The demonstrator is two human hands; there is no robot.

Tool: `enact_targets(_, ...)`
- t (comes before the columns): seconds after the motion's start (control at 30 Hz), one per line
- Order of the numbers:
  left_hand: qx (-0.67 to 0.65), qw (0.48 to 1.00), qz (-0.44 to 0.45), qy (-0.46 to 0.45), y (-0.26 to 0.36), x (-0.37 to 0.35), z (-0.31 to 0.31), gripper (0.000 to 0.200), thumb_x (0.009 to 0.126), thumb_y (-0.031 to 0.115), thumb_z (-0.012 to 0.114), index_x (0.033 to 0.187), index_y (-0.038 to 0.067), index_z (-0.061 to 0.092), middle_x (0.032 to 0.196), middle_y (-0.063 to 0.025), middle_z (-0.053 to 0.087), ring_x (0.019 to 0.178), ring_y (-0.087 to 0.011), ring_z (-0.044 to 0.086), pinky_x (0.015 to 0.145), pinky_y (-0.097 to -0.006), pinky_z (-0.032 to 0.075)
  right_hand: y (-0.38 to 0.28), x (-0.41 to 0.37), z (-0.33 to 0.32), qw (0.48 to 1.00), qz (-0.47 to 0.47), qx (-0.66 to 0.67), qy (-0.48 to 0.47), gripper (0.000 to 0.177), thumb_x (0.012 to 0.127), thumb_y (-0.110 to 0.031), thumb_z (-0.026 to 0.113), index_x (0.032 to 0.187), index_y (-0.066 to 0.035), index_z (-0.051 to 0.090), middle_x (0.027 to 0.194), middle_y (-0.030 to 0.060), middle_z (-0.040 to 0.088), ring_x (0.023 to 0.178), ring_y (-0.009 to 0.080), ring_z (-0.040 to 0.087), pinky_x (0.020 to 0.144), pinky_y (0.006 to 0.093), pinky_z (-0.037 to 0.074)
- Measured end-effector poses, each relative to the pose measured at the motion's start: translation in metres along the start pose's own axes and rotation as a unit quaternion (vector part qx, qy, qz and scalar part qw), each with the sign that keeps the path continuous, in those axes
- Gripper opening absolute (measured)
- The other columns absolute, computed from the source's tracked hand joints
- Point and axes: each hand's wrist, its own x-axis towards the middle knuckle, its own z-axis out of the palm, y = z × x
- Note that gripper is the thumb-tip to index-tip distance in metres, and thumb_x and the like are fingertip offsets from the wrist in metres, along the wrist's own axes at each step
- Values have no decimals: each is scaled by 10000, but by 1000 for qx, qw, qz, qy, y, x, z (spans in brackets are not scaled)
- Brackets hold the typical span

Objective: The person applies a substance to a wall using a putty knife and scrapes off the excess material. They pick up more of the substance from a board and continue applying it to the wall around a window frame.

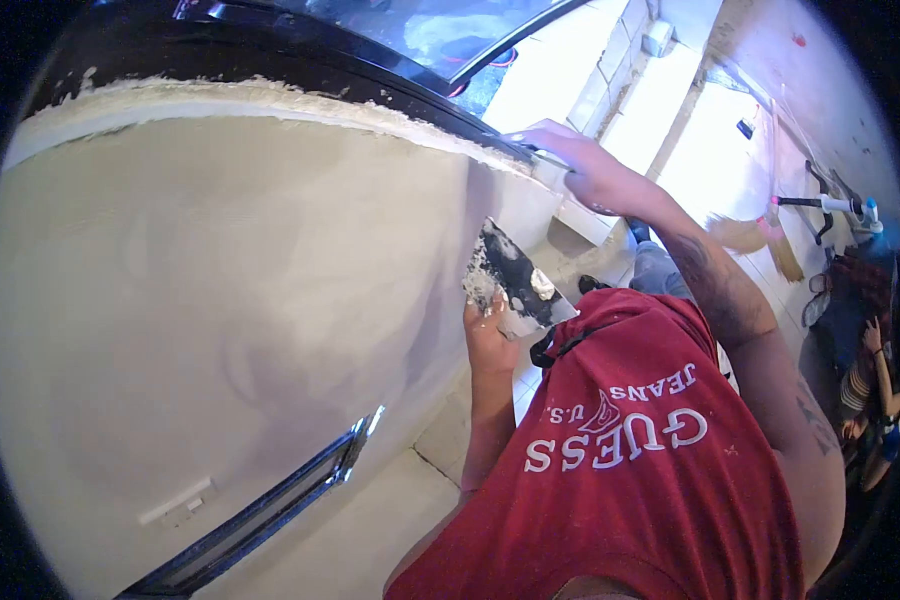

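My left hand (490,335) grips a flat putty board (518,275), dark and smeared with white putty, with a thicker lump near its right side. It is held tilted, in front of the wall and beside my red shirt. My right hand (595,175) reaches forward to the dark window frame (410,118), at the corner where the wall ends. Its fingers are bent around something pale that glare and the hand itself partly hide. A rough white strip of putty (260,95) runs along the joint between the frame and the cream wall (270,240).
A blue-edged dark frame (260,505) and a white switch plate (178,503) are on the wall at lower left. Brightly lit steps (660,90) lie ahead. On the right are a straw broom (745,235), a white-and-blue pole (830,204) and another person's arm (882,370).
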Motion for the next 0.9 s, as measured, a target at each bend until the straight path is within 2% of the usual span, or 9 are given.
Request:
enact_targets(0.13, 19, 1000, -19, 15, -4, -4, -1, 295, 828, -31, 446, 1119, 10, 428, 1025, -93, 522, 913, -177, 536, 792, -306, 463, 44, -68, -4, 992, 109, -47, 35, 530, 642, 121, 394, 1158, 4, 430, 1106, 182, 457, 1082, 303, 425, 951, 340, 303)
enact_targets(0.2, 56, 998, -15, 22, -1, -1, -5, 309, 821, -41, 445, 1124, 17, 428, 1026, -95, 522, 914, -188, 537, 791, -317, 464, 72, -106, 1, 980, 187, -63, 15, 528, 647, 116, 415, 1162, 3, 420, 1091, 182, 466, 1060, 309, 439, 941, 344, 313)
enact_targets(0.3, -30, 998, -45, -14, -2, 5, -17, 312, 819, -41, 451, 1125, 16, 425, 1020, -95, 517, 908, -179, 529, 792, -314, 460, 66, -140, 7, 975, 209, -70, 33, 566, 616, 144, 390, 1163, 0, 417, 1072, 179, 475, 1038, 305, 454, 931, 341, 324)
enact_targets(0.37, -27, 999, -44, -10, -4, 9, -20, 240, 832, -17, 453, 1069, 11, 437, 981, -102, 531, 882, -201, 548, 761, -346, 479, 60, -152, 14, 967, 249, -50, 29, 582, 603, 157, 377, 1162, -1, 419, 1069, 179, 476, 1034, 300, 459, 929, 337, 327)
enact_targets(0.53, 5, 999, -47, -20, 3, 15, -15, 220, 832, -19, 450, 1049, 11, 442, 975, -104, 537, 880, -213, 554, 780, -373, 475, 67, -149, 22, 972, 222, -63, 50, 617, 570, 173, 338, 1156, 4, 423, 1074, 185, 474, 1049, 298, 455, 940, 322, 311)
enact_targets(0.63, 7, 998, -57, -37, 10, 12, -7, 265, 839, -11, 456, 1102, 13, 430, 993, -86, 526, 873, -174, 537, 777, -314, 462, 66, -133, 21, 975, 206, -59, 51, 628, 561, 174, 329, 1159, 6, 419, 1088, 191, 468, 1061, 305, 448, 949, 324, 301)
enact_targets(0.73, 29, 997, -34, -63, 7, 14, -17, 258, 841, -5, 455, 1097, 10, 432, 1009, -89, 525, 887, -173, 533, 776, -313, 459, 70, -119, 23, 980, 193, -43, 39, 644, 549, 174, 321, 1164, 7, 413, 1104, 190, 461, 1076, 308, 439, 961, 327, 292)
enact_targets(0.9, 22, 999, -21, -38, 7, 12, -12, 253, 840, -11, 447, 1092, 9, 432, 1004, -88, 525, 898, -175, 529, 787, -311, 453, 77, -103, 22, 985, 172, -33, 12, 671, 521, 169, 317, 1164, 5, 412, 1122, 183, 450, 1102, 302, 421, 973, 334, 283)
